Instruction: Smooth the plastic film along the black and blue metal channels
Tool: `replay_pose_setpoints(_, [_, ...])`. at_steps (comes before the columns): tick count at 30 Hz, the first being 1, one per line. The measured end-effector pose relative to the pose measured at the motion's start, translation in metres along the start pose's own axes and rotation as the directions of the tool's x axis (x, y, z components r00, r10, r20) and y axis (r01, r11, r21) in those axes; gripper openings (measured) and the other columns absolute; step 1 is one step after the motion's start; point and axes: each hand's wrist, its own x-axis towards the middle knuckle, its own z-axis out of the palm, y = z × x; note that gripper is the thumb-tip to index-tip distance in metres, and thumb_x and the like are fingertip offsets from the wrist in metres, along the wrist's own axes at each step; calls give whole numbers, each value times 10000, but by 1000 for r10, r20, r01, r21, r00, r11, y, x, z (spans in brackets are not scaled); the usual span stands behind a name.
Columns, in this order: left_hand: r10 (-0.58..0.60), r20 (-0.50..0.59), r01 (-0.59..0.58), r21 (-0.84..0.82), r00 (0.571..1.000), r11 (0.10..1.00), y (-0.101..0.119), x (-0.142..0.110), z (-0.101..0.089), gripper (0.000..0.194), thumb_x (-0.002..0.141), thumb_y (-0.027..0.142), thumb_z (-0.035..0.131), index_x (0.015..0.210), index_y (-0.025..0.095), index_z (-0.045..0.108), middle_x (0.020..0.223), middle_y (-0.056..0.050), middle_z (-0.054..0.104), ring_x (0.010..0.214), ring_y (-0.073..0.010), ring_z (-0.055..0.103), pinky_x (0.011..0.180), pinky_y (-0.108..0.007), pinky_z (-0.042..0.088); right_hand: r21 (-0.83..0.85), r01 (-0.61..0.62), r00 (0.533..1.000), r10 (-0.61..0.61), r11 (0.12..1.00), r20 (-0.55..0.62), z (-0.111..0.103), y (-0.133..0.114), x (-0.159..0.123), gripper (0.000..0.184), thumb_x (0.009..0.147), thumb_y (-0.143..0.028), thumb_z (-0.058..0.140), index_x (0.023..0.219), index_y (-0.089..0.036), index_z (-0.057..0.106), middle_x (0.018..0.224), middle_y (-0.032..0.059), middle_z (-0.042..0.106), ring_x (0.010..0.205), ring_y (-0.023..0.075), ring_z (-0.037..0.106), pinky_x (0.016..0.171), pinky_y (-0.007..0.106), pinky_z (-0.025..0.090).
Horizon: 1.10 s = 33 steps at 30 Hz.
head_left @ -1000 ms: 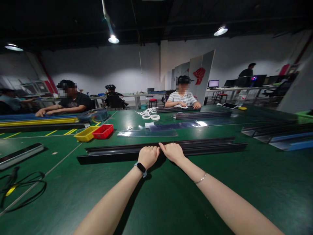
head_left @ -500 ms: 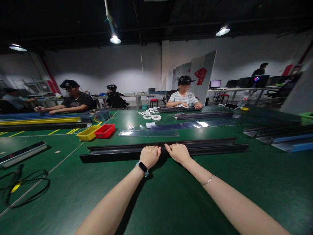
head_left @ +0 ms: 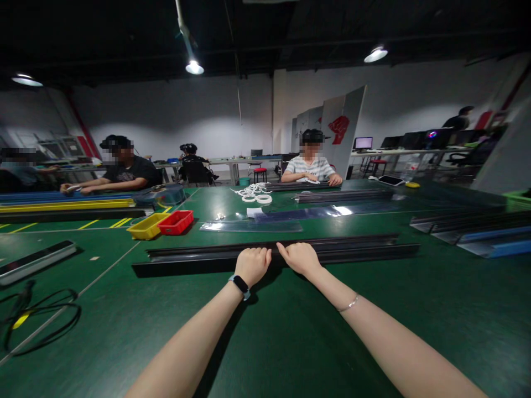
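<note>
Evidently, the left hand [head_left: 253,266] and right hand [head_left: 302,258] clasp the black channel [head_left: 194,266] mid-length, close together, likely keeping it steady; fingertips stay hidden.

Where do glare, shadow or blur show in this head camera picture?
Head view: white glare on the clear plastic strip; head view: a dark shadow on the green table alongside the left forearm; head view: the blue profile at the right edge looks somewhat soft.
</note>
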Motion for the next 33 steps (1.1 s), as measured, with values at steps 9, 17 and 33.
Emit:
replay_pose_setpoints(9, [8, 4, -8, 7, 1000, 1000, 0, 0, 0, 353, 836, 324, 247, 649, 166, 501, 600, -25, 522, 577, -118, 455, 568, -266, 241, 55, 6, 998, -2, 998, -59, 1, -1, -3, 672, 819, -505, 82, 631, -169, 632, 637, 72, 594, 640, 145, 550, 601, 232, 337])
replay_pose_setpoints(17, [8, -8, -8, -1, 1000, 1000, 0, 0, -1, 347, 833, 318, 261, 645, 158, 505, 596, -29, 520, 580, -113, 457, 569, -265, 242, 38, -1, 996, 5, 999, -90, 3, -2, -2, 651, 821, -492, 133, 595, -138, 630, 598, 92, 587, 604, 143, 549, 590, 229, 332])
replay_pose_setpoints(33, [2, -5, -2, 0, 1000, 1000, 1, 0, -4, 367, 837, 323, 243, 643, 152, 503, 596, -37, 522, 567, -105, 444, 560, -249, 234, 13, 21, 997, -20, 1000, -70, 4, -1, -2, 619, 834, -449, 135, 619, -138, 625, 610, 90, 587, 608, 139, 549, 580, 226, 330])
